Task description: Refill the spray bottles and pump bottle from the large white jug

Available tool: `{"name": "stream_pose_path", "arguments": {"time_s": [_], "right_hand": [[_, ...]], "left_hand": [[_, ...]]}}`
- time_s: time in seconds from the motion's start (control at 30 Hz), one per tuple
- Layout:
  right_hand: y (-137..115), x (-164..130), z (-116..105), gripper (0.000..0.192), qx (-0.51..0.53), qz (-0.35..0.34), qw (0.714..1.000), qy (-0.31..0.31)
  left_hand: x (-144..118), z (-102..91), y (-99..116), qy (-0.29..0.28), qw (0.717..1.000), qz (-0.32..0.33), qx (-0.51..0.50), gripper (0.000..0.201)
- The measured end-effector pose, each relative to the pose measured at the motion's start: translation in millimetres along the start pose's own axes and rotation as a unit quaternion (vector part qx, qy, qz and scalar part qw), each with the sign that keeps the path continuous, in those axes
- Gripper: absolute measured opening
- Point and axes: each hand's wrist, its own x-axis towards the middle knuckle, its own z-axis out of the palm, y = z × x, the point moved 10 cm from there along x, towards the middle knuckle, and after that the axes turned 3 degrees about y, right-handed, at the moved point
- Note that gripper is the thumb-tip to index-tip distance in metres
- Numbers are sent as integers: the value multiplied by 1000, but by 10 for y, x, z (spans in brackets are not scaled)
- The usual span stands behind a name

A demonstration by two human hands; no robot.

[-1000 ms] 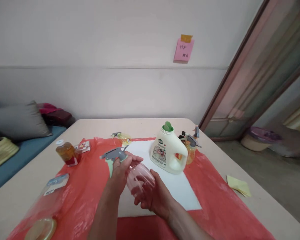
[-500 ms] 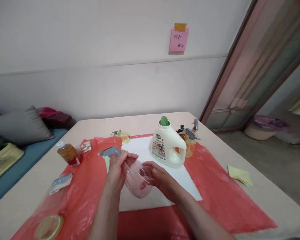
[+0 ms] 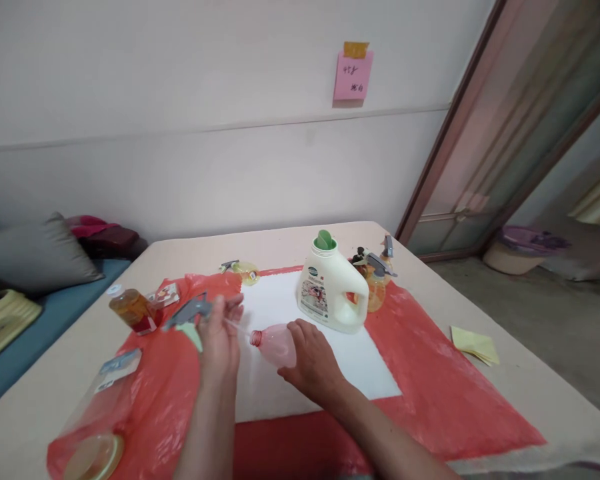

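Note:
A grey spray trigger head (image 3: 191,310) with a light green lever is gripped by my left hand (image 3: 219,333), which is slightly smeared by motion. Its thin clear tube points right, toward the neck of a pink transparent spray bottle (image 3: 275,343). That bottle lies tilted with its open neck to the left, and my right hand (image 3: 313,360) is wrapped around its base end. Just behind stands a cream detergent jug (image 3: 330,287) with a green inner spout and no cap on it. Under my hands lies a white sheet (image 3: 315,393).
Red plastic film (image 3: 445,373) lies beneath the white sheet. Orange spray bottles (image 3: 377,293) stand right of the jug; a yellow spray bottle (image 3: 247,272) lies at the back. At left are an amber liquid bottle (image 3: 133,309) and a clear jar (image 3: 95,407). Yellow paper notes (image 3: 475,343) lie right.
The trigger head has come off the pink bottle and moved left with my left hand, showing the tube and open neck. My right hand has closed around the bottle's base.

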Motion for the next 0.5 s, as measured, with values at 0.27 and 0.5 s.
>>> {"name": "stream_pose_path", "arguments": {"time_s": [0.27,0.5], "right_hand": [[480,31,55,78,167,180,967,71],[593,30,297,54,188,170,964,80]], "left_hand": [[147,-380,432,125,987,88,-46,44],[153,-451,424,165,982,68,-56,53]]}}
